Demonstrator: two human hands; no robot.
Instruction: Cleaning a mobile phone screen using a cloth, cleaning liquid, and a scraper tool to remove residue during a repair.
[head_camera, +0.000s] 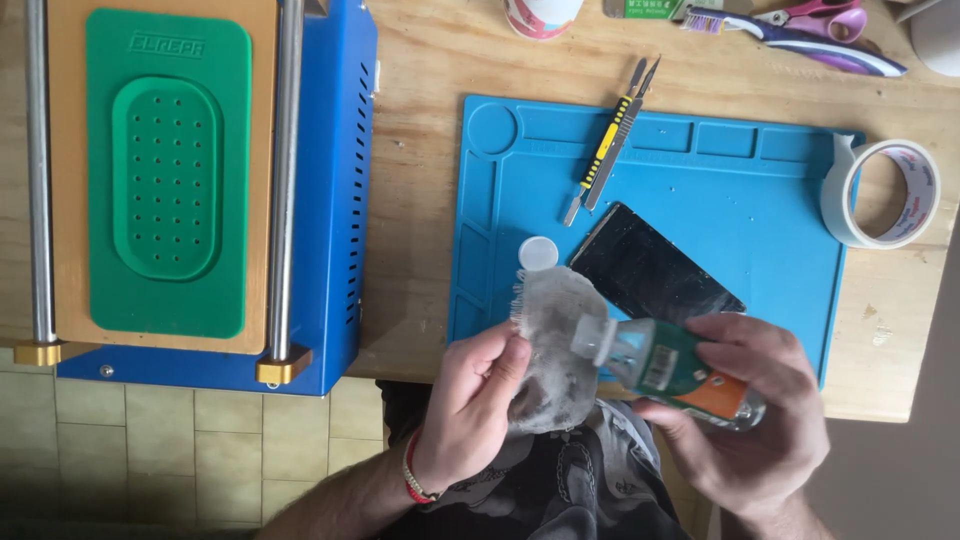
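Observation:
My left hand (470, 400) pinches a dirty, translucent grey cloth (556, 340) near the table's front edge. My right hand (755, 415) grips a small clear bottle (672, 365) with a green and orange label, tipped sideways so its open neck presses against the cloth. The bottle's white round cap (539, 253) lies on the blue work mat (760, 190) just above the cloth. A black phone screen (650, 272) rests at an angle on the mat, beside the bottle.
Two metal-tipped tools with yellow and black handles (608, 150) lie on the mat's upper part. A roll of white tape (882, 193) sits at the mat's right edge. A blue machine with a green perforated pad (168, 170) fills the left. Scissors and a toothbrush (800, 35) lie at the back.

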